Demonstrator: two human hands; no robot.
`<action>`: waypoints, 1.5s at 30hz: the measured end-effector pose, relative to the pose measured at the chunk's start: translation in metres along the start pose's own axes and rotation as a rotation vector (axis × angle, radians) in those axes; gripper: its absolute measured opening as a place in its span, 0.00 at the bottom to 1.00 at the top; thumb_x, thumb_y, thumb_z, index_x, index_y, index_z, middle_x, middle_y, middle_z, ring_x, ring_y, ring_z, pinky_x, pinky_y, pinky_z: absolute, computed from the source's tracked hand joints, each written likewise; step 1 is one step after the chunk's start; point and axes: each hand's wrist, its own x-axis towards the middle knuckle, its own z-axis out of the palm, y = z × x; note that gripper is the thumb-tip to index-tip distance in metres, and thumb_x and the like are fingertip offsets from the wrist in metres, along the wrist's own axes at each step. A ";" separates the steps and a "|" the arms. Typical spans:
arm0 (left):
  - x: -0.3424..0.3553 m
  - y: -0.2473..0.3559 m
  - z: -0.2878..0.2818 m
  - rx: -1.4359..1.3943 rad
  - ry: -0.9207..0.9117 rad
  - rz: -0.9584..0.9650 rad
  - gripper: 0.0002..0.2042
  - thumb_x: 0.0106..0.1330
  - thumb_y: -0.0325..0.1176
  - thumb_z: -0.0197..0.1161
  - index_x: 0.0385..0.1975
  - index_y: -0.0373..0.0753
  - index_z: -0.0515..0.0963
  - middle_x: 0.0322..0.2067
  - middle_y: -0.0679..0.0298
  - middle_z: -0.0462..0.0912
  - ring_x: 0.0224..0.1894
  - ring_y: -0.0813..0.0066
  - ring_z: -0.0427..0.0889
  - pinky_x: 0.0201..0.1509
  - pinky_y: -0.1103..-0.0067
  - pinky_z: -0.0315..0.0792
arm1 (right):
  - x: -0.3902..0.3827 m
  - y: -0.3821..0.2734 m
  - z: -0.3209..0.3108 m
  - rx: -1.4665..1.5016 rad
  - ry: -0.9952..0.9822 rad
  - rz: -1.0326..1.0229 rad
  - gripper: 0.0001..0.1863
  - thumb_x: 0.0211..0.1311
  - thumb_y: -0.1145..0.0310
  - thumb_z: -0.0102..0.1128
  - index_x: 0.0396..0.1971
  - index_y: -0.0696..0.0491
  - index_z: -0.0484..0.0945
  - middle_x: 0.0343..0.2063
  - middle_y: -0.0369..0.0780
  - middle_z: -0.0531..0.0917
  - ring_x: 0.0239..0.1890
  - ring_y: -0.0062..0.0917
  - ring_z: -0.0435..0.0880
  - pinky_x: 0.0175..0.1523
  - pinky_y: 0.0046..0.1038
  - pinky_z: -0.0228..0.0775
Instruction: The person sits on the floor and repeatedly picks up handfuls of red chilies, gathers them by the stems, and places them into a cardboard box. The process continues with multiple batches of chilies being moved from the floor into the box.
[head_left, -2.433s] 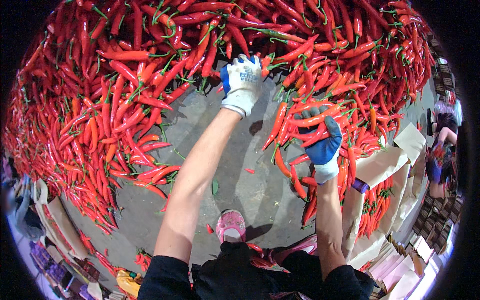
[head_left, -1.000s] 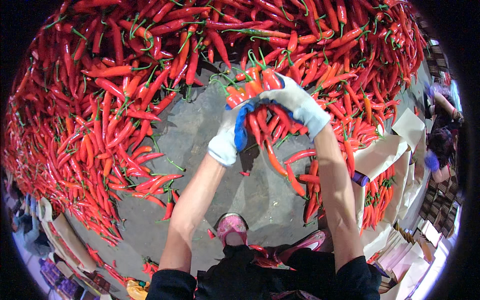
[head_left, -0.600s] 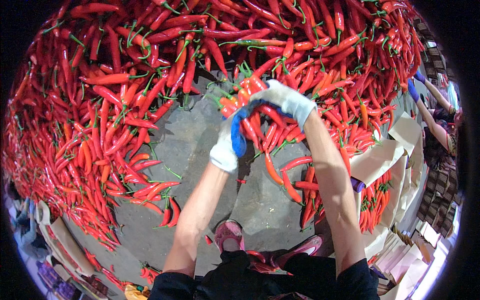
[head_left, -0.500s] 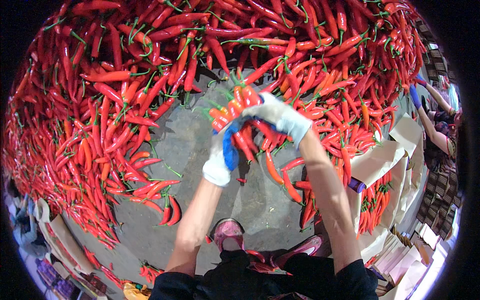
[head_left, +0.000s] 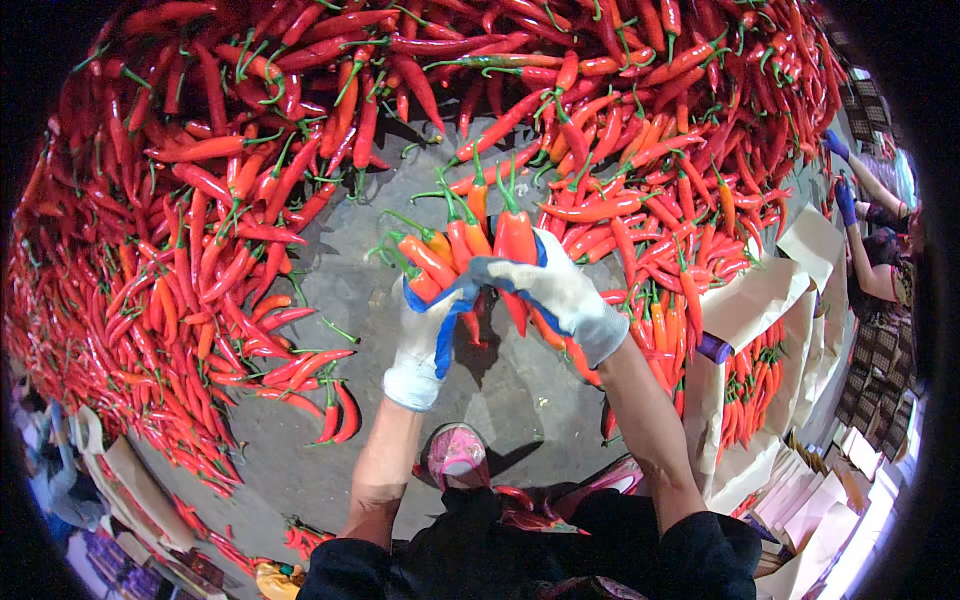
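Note:
Both my hands wear white gloves with blue palms and come together over the grey floor. My left hand is closed round the lower left side of a bunch of red and orange chili peppers. From the other side my right hand grips the same bunch, its fingers meeting those of the left. The green stems point up and away from me. Some pepper tips hang below the gloves, and the middle of the bunch is hidden by my fingers.
A big heap of red chili peppers curves round the far side and both flanks. On the right stands an open paper-lined box with peppers in it. Another person's blue-gloved hand shows at the far right. My pink shoe is below.
The bunch has spread, its stems now standing up more clearly above my gloves. My left hand has shifted slightly left and down, and the right hand slightly down.

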 end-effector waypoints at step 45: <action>-0.245 -0.094 0.393 0.506 -0.782 -0.768 0.06 0.63 0.32 0.63 0.33 0.36 0.80 0.25 0.69 0.81 0.21 0.83 0.76 0.22 0.82 0.67 | -0.487 0.083 -0.244 -0.116 0.799 0.065 0.26 0.49 0.50 0.65 0.39 0.57 0.76 0.28 0.46 0.79 0.32 0.30 0.77 0.39 0.33 0.66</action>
